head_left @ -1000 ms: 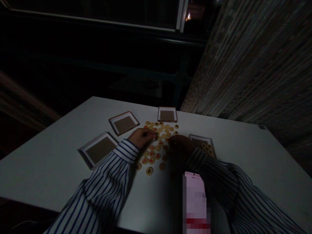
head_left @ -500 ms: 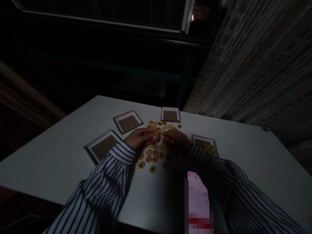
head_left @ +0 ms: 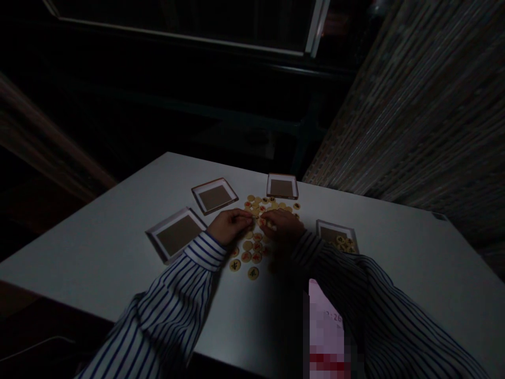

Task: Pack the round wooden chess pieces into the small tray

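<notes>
Round wooden Chinese chess pieces (head_left: 253, 272) with red or black characters lie spread over the middle of the white table (head_left: 118, 237); some show plain faces. Over the left side of this spread, my left hand (head_left: 230, 226) has its thumb and fingers pressed together; what they hold, if anything, is too dark to make out. Facing it, my right hand (head_left: 284, 225) is curled low over the pieces. A red-marked Chinese chess piece (head_left: 261, 222) shows between its thumb and fingers. The two hands' fingertips are close together but apart.
Shallow box parts stand around the pieces: a tray (head_left: 176, 234) at left, another (head_left: 215, 196) behind it, and one (head_left: 282, 187) at the back. The right-hand tray (head_left: 321, 227) holds several black-marked pieces. A lit phone (head_left: 321, 316) lies near the front. A string curtain (head_left: 366, 116) hangs at right.
The red-marked piece that showed in my left fingertips now appears at my right fingers. My left hand's fingers have closed further. The whole view has shifted slightly.
</notes>
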Motion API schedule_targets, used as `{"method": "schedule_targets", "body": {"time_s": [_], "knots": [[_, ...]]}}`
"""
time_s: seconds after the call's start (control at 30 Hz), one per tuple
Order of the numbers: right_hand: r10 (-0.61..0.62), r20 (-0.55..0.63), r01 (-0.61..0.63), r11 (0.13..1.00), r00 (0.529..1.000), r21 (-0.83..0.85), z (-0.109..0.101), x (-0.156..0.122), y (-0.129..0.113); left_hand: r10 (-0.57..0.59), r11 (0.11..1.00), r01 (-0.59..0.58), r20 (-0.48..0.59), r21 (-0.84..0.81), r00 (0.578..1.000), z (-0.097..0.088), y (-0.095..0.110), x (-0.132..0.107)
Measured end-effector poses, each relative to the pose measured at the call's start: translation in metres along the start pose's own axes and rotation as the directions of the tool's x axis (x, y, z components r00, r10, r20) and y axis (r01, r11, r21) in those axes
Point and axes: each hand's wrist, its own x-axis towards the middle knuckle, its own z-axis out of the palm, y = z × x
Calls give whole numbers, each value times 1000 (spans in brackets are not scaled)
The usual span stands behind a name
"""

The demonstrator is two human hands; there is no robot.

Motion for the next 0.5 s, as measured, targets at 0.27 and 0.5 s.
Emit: {"method": "schedule_targets", "body": {"time_s": [0.27, 0.5], "knots": [[-14, 191, 52, 980, 981, -194, 7, 3, -1, 203, 501, -363, 301, 786, 932, -14, -9, -25], [-54, 265, 121, 963, 963, -242, 3, 5, -5, 177, 366, -368, 324, 855, 929, 1, -9, -31]]}}
